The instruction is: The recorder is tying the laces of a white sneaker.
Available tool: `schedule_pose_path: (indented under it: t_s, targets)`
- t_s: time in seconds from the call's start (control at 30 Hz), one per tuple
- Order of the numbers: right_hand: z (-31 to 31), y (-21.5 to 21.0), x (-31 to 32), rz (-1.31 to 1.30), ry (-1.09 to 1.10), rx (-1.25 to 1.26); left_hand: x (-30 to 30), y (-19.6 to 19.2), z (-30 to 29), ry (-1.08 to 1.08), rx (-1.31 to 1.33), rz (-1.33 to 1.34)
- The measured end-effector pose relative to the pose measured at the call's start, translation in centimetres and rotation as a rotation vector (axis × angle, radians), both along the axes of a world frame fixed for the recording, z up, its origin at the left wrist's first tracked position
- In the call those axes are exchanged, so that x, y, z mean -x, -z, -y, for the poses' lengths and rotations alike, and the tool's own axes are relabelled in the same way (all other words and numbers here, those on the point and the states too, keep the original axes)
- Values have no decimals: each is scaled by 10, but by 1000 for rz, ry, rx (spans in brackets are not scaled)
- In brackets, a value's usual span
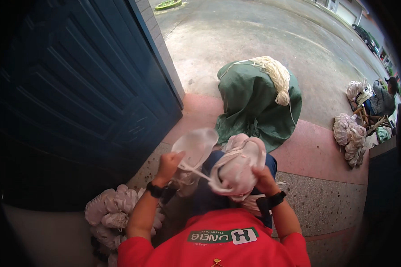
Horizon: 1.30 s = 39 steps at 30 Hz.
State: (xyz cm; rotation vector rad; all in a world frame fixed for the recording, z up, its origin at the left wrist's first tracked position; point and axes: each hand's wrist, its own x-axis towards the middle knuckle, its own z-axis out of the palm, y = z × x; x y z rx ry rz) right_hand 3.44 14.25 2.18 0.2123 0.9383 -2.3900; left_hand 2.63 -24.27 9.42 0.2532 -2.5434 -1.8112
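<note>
My left hand (169, 165) pinches a clear plastic bag (196, 146) with a white cord running from it. My right hand (262, 174) grips a bundle of white yarn in plastic (238, 165), held over my lap. The cord links the bag and the bundle. Both wrists wear black bands. A green cloth sack (254, 109) stands just ahead of my knees, with a thick skein of cream yarn (276, 75) spilling from its top.
Several bagged white yarn bundles (113, 211) lie on the floor at my left. A blue door (75, 89) stands to the left. Another person (383, 98) sits at the far right beside more bagged bundles (349, 133). Concrete yard (254, 35) lies beyond.
</note>
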Motion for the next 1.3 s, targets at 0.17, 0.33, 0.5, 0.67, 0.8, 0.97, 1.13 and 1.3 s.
schedule_pose_path:
  t_s: [0.17,0.33,0.5,0.67,0.8,0.97,1.13,1.3]
  targets:
    - [-68,65,-12,208,239,151,-30,16,-106,375,70,-60]
    - [-97,77,-18,128,425,80,-55,28,-141,454,150,-10]
    - [-93,43,-14,57,367,130,-54,10,-162,603,125,-231]
    - [-89,15,-13,-54,303,159,-64,-6,-180,849,200,-282]
    - [-87,15,-11,-91,268,187,-69,16,-185,779,73,-286]
    - [-84,23,-11,-28,222,306,-73,19,-183,571,-147,-35]
    - [-76,33,-16,85,27,550,-84,1,-184,762,174,-302]
    - [-69,38,-3,118,50,497,-73,8,-194,841,561,-288]
